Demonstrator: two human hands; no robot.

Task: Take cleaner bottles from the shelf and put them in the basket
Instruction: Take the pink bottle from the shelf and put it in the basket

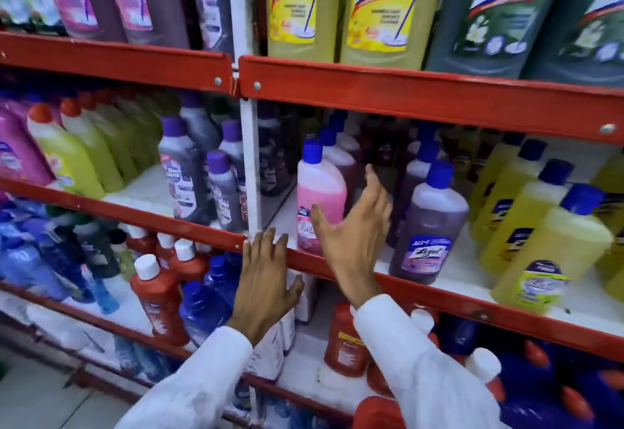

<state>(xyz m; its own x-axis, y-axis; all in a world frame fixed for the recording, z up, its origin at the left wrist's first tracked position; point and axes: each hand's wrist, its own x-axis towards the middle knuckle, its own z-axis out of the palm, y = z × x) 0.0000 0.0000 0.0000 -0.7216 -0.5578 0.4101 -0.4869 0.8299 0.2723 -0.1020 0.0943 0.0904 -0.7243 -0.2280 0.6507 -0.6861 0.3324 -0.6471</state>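
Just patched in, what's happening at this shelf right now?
A person in white sleeves stands at a red store shelf stocked with cleaner bottles. The right hand is open and reaching toward the pink bottle at the front of the middle tier, with a purple bottle just to its right. The left hand lies flat against the shelf edge. Neither hand holds a bottle, and no basket is in view.

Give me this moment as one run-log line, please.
phase: reach | right hand: open, at pink bottle | left hand: open, on shelf edge | basket: unseen
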